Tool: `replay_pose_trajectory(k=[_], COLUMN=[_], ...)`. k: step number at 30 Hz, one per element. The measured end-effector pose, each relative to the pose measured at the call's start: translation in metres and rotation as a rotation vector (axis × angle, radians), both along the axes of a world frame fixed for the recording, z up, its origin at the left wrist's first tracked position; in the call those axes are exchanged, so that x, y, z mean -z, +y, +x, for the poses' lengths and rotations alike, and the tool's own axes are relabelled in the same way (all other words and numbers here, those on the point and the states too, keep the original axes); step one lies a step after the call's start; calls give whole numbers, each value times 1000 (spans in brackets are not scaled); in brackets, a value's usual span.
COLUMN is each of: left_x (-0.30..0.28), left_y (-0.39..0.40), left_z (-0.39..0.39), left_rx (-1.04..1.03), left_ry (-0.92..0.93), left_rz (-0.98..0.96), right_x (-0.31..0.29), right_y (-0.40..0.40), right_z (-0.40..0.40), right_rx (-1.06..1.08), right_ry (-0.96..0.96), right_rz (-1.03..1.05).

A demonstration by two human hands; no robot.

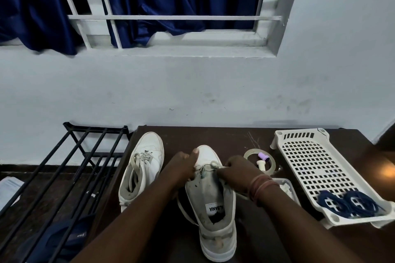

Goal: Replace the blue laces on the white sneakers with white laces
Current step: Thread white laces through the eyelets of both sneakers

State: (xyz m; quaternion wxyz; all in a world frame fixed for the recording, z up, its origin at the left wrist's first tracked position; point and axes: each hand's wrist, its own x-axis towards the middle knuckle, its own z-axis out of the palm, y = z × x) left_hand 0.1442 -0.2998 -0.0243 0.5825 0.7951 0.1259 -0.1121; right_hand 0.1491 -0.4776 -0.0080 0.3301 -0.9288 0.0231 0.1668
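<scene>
Left hand point(183, 163) — forearm reaching in from the lower left, fingers curled at the lacing of the near sneaker point(210, 196), thumb raised against its toe cap.

Right hand point(239, 172) — forearm from the lower right, bangles at the wrist, fingertips pinching the white lace point(214, 165) at the lower eyelets.

Near sneaker — on the dark table point(230, 136), between both hands, long axis running away from the person, toe toward the wall, heel nearest.

Second sneaker point(142, 166) — just left of the left hand, white-laced, toe likewise away.

Blue laces point(350, 202) — two coils, right of the right wrist, in the white perforated tray point(310, 156).

Tape roll point(259, 159) — beyond the right hand.
</scene>
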Motion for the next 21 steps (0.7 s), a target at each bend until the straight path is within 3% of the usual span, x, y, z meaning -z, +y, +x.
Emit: replay_pose_trajectory(k=[5, 7, 13, 21], left_x=[-7, -4, 2, -12], left_y=[12, 11, 1, 3], left_z=[4, 5, 2, 7], left_rx=[215, 237, -9, -282], left_ry=[179, 199, 125, 121], left_rz=[342, 366, -4, -261], right_x=[0, 1, -1, 4], right_y=[2, 2, 2, 0], right_z=[0, -1, -2, 2], right_rx=[9, 13, 8, 45], right_ry=[21, 19, 24, 74], right_rz=[13, 4, 0, -27])
